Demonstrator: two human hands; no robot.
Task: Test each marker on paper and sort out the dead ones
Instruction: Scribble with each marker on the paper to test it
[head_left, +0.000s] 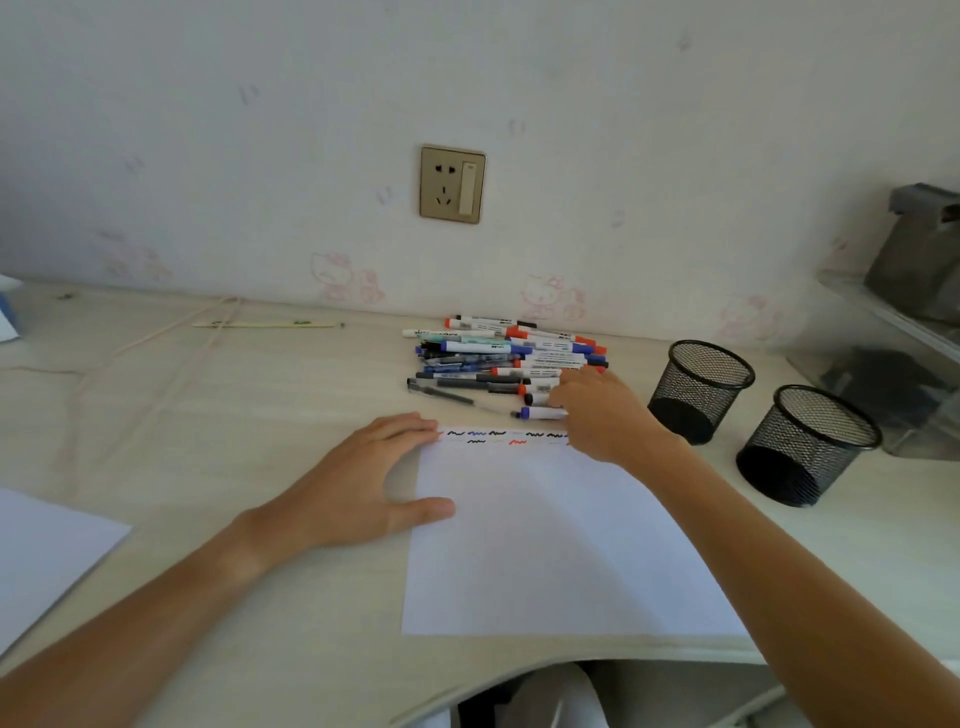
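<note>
The right hand (597, 410) reaches forward over the top edge of the paper (545, 545) into the near side of the marker pile (504, 358), its fingers curled down onto a white marker with a blue cap (540, 413) that lies nearest the sheet; the fingertips are hidden behind the knuckles, so I cannot tell whether they already pinch it or only touch it. That marker is the closest one to the test area, which makes it the natural next pick. The left hand (363, 488) lies flat and spread on the desk (234, 415), with fingertips on the top left corner of the paper and the thumb on its left edge, apparently to keep the sheet from sliding while a marker is drawn across it. Along the paper's top edge runs a row of short squiggles (498, 436) in black, blue and red, with a few more beneath it, so testing looks well under way, though many markers remain heaped by the wall. Two black mesh cups (701, 389) stand to the right of the pile, well within reach of the right hand; they probably serve as the bins for working and dead markers, and nothing shows inside them from here. A second sheet (47, 551) lies at the left edge of the desk.
</note>
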